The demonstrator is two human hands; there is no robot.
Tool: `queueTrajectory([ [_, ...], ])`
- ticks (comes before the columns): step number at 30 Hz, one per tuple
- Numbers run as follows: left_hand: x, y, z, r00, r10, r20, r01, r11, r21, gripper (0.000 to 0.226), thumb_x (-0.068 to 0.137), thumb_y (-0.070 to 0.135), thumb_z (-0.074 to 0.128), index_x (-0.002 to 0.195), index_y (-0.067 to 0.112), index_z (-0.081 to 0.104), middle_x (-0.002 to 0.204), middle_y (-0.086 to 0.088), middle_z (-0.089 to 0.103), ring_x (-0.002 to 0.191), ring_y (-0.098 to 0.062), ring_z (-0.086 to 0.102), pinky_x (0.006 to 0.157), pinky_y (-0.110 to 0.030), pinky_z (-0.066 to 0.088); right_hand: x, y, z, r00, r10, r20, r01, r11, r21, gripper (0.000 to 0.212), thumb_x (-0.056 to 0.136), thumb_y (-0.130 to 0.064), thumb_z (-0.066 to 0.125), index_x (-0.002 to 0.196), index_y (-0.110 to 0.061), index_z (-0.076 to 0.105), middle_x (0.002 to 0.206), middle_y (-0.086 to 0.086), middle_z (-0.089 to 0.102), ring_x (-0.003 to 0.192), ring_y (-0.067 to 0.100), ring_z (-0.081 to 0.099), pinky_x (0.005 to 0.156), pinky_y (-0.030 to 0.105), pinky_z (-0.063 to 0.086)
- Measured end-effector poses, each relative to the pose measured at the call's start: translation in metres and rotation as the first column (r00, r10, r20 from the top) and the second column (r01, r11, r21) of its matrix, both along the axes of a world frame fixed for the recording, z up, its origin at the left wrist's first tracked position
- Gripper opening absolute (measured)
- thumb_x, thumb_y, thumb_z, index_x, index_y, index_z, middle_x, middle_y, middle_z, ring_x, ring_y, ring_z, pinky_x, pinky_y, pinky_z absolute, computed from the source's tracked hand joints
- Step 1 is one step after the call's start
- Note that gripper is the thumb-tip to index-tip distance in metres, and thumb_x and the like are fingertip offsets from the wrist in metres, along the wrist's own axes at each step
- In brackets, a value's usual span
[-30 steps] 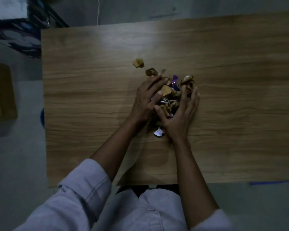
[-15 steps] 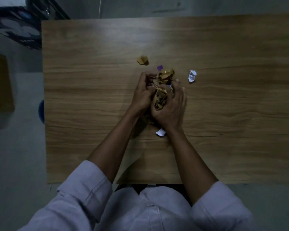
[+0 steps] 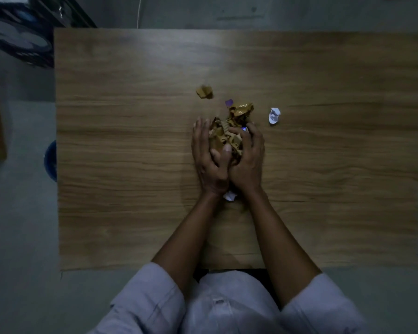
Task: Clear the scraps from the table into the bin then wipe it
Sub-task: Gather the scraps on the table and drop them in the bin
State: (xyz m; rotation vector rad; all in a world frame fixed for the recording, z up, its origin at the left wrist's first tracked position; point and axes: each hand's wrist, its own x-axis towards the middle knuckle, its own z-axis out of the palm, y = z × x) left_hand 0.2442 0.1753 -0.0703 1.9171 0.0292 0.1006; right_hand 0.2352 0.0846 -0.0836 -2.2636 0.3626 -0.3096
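Wooden tabletop (image 3: 106,165) scraps are being pressed into a brown paper wad (image 3: 229,133) between the left hand (image 3: 209,155) and right hand (image 3: 247,156), while loose bits beyond the wad, like the white scrap (image 3: 274,115), are likely being missed.

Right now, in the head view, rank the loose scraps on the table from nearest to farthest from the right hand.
From the right hand:
1. White scrap by the wrists, just below the hand, at its heel.
2. Purple bit and white crumpled paper, above and upper right; too close to call.
3. Brown scrap, farthest, upper left.
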Motion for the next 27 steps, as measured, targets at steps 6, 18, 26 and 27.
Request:
queueTrajectory([
  [6,0.038,0.003,-0.007,0.993,-0.084,0.079,0.085,0.996,-0.008,0.062,0.096,0.029,0.054,0.147,-0.005,0.045,0.156,-0.022,0.041,0.149,-0.035,0.034,0.115,-0.062,0.031,0.001,-0.023,0.016,0.991,0.087,0.099,-0.085,0.996,-0.018,0.06,0.082,-0.038,0.077,0.134,-0.011,0.067,0.161,0.032,0.02,0.153,0.047,0.019,0.118,0.062,0.026],
  [18,0.05,0.004,-0.006,0.995,-0.074,0.07,0.077,0.996,-0.039,0.063,0.095,0.031,0.055,0.148,-0.001,0.046,0.155,-0.014,0.045,0.147,-0.032,0.037,0.115,-0.059,0.033,0.11,-0.088,0.034,0.986,0.12,-0.117,-0.126,0.991,-0.041,0.077,0.092,-0.07,0.052,0.156,-0.027,0.041,0.167,0.007,0.03,0.157,0.031,0.015,0.126,0.052,0.015],
  [26,0.052,0.004,-0.002,0.998,-0.054,0.033,0.056,0.996,-0.066,0.062,0.095,0.032,0.054,0.147,-0.001,0.048,0.153,-0.014,0.048,0.145,-0.03,0.041,0.114,-0.057,0.035,0.052,-0.077,0.025,0.948,0.29,-0.131,-0.3,0.951,-0.069,0.07,0.087,-0.062,0.068,0.142,-0.019,0.057,0.15,0.008,0.041,0.141,0.023,0.036,0.114,0.046,0.041],
  [27,0.052,0.004,-0.001,0.998,-0.05,0.029,0.052,0.996,-0.067,0.062,0.095,0.032,0.054,0.146,-0.001,0.049,0.153,-0.014,0.048,0.145,-0.03,0.041,0.115,-0.056,0.035,0.046,-0.075,0.025,0.957,0.269,-0.113,-0.278,0.958,-0.077,0.066,0.086,-0.061,0.071,0.135,-0.019,0.06,0.15,0.009,0.038,0.142,0.024,0.034,0.112,0.046,0.042],
])
